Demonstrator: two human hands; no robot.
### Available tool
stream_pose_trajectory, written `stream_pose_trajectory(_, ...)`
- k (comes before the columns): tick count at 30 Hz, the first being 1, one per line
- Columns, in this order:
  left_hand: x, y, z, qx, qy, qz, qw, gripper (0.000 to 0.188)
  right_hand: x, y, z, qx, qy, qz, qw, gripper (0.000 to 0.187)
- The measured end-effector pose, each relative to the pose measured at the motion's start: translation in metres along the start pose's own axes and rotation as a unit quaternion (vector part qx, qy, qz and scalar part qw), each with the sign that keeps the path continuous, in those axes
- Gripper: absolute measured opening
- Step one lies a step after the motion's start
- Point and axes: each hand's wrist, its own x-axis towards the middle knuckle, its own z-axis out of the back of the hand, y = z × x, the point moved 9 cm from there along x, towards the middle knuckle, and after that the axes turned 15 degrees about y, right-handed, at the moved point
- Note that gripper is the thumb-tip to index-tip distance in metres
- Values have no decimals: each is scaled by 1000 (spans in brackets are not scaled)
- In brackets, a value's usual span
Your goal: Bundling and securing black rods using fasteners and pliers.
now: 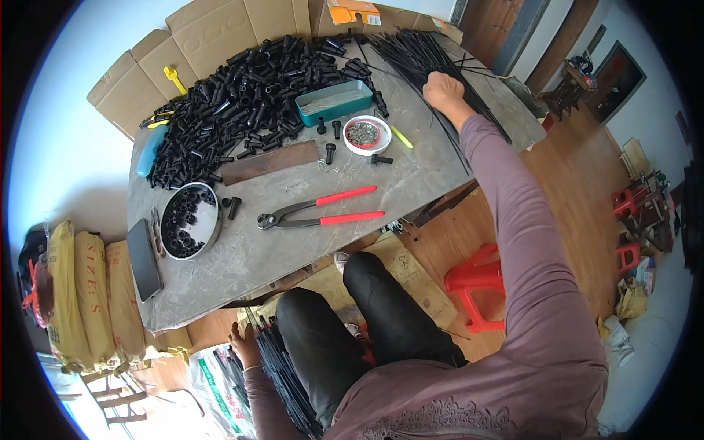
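At the table's far right, my right hand is closed on a spread pile of long thin black rods; its fingertips are partly hidden. Low beside my left thigh, my left hand curls against the upper part of a bundle of black rods, with its fingers closed at the edge. Red-handled pincers lie with jaws to the left at the table's near middle. A white-rimmed bowl of small metal bits sits between them and a teal tray.
A large heap of short black tubular parts covers the table's back left, before cardboard panels. A round metal tin and a dark phone lie at the left. A red stool stands right of my legs; yellow sacks stand left.
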Motion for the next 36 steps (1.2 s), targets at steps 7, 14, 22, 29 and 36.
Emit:
stream_pose_trajectory(7, -8, 25, 6, -84, 4, 31, 996, 48, -14, -12, 44, -86, -114, 61, 988, 28)
stream_pose_trajectory(14, -19, -1, 8, -36, 39, 11, 999, 49, -3, -38, 39, 224, 59, 39, 972, 29)
stream_pose_trajectory(22, -41, -26, 22, -103, 64, -24, 992, 44, -31, -44, 123, 534, -34, 131, 835, 34)
stream_pose_trajectory(29, -69, -60, 39, -72, 73, -39, 994, 39, -156, 66, 239, 679, -22, 335, 653, 28)
stream_pose_trajectory(36, -78, -89, 23, -90, 128, -99, 983, 35, -269, 178, 254, 709, -41, 492, 503, 23)
